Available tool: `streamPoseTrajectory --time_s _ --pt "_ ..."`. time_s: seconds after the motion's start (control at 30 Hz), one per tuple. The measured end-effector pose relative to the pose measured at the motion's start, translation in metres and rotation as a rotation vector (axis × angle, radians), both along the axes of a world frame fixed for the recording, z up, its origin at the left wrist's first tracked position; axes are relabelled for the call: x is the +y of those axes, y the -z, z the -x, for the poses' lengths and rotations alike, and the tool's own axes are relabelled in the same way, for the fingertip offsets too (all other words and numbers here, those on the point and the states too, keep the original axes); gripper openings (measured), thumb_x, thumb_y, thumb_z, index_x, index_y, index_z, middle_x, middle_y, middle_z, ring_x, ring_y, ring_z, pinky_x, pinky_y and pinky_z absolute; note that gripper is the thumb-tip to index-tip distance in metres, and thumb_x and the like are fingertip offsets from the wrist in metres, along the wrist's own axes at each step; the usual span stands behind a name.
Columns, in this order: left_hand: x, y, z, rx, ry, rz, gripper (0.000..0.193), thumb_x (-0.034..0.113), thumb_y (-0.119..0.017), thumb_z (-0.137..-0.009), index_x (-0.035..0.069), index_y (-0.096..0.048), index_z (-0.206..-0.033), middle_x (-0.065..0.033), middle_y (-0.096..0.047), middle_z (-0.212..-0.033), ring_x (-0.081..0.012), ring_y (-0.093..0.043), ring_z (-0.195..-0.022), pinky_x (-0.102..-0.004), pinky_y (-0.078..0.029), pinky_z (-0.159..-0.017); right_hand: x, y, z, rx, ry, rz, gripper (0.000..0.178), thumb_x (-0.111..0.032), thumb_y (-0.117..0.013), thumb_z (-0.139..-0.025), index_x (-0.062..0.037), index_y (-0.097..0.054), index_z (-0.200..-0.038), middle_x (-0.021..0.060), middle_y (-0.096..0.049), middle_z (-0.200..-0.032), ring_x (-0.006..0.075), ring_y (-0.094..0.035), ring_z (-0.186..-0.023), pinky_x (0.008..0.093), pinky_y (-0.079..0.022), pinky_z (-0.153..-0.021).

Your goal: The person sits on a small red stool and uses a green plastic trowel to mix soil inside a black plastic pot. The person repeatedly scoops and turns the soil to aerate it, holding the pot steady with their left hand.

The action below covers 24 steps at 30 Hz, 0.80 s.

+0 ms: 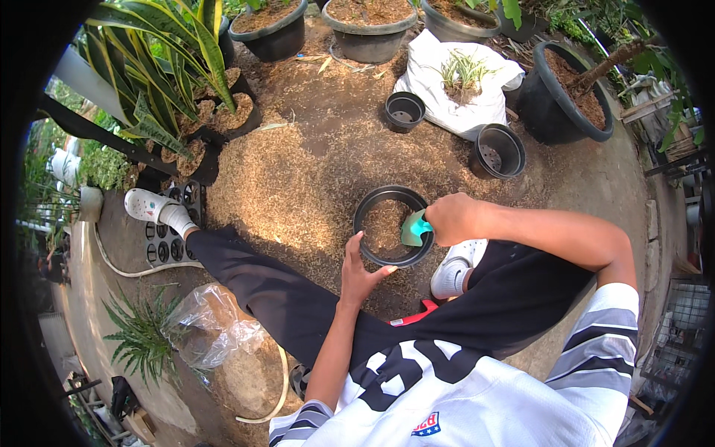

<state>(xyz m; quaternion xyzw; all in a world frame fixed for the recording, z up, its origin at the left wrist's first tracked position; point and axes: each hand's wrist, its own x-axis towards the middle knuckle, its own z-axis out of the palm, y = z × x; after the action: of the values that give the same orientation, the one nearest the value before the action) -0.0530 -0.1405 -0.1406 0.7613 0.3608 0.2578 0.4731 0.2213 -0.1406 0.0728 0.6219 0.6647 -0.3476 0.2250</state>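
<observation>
Pot (395, 192), in the head view, stands on the ground (298, 201) between the legs (275, 272); probably light, stiff plastic, best held by its rim. Right hand (453, 219), elbow bent outward, has fingers clamped round the trowel (412, 229), blade inside; left hand (360, 277) spreads thumb and fingers beside the rim, contact unclear

Counting outward from one middle pot (359, 223), two more small black pots (402, 117) are standing at twelve and two o'clock, and at least four large dark pots (370, 49) are standing between eleven and two. One left hand (360, 277) is showing at seven, one right hand (450, 218) and one trowel (412, 230) at three. One white sack (426, 74) is lying at one, one clear bag (212, 316) at eight.
</observation>
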Motion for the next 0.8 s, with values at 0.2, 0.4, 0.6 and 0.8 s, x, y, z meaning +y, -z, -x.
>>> streamPoseTrajectory --time_s 0.2,0.4,0.6,0.8 --pt "-0.002 0.001 0.000 0.003 -0.012 -0.007 0.119 0.039 -0.096 -0.072 0.017 -0.021 -0.162 -0.0225 -0.050 -0.151 -0.0377 -0.061 -0.132 -0.0491 -0.052 -0.110 0.000 -0.013 0.005 -0.023 -0.126 -0.066 0.027 -0.014 -0.070 -0.076 0.0005 -0.077 -0.098 0.0229 -0.077 -0.094 0.0379 -0.077 -0.093 0.0467 -0.061 -0.077" --pt "-0.001 0.008 0.001 -0.028 0.002 -0.018 0.116 0.035 -0.095 -0.075 0.017 -0.020 -0.161 -0.0238 -0.057 -0.144 -0.0366 -0.064 -0.129 -0.0482 -0.053 -0.108 0.000 -0.005 0.000 0.193 0.092 -0.159 0.034 -0.013 -0.069 -0.079 -0.0003 -0.077 -0.109 0.0239 -0.077 -0.096 0.0405 -0.076 -0.096 0.0477 -0.061 -0.081" --pt "0.000 0.001 0.000 -0.007 0.005 -0.027 0.114 0.035 -0.095 -0.075 0.018 -0.020 -0.160 -0.0230 -0.060 -0.140 -0.0350 -0.065 -0.128 -0.0474 -0.054 -0.108 0.009 -0.024 0.003 0.064 0.142 -0.156 0.042 -0.014 -0.066 -0.081 -0.0053 -0.077 -0.120 0.0236 -0.076 -0.094 0.0397 -0.075 -0.098 0.0484 -0.060 -0.086" --pt "0.000 0.000 0.000 -0.014 0.003 -0.015 0.115 0.035 -0.096 -0.074 0.017 -0.022 -0.160 -0.0229 -0.057 -0.143 -0.0350 -0.064 -0.128 -0.0473 -0.053 -0.109 0.001 -0.012 0.005 0.216 0.097 -0.186 0.035 -0.014 -0.066 -0.082 -0.0043 -0.078 -0.114 0.0239 -0.076 -0.094 0.0397 -0.076 -0.093 0.0486 -0.061 -0.084"
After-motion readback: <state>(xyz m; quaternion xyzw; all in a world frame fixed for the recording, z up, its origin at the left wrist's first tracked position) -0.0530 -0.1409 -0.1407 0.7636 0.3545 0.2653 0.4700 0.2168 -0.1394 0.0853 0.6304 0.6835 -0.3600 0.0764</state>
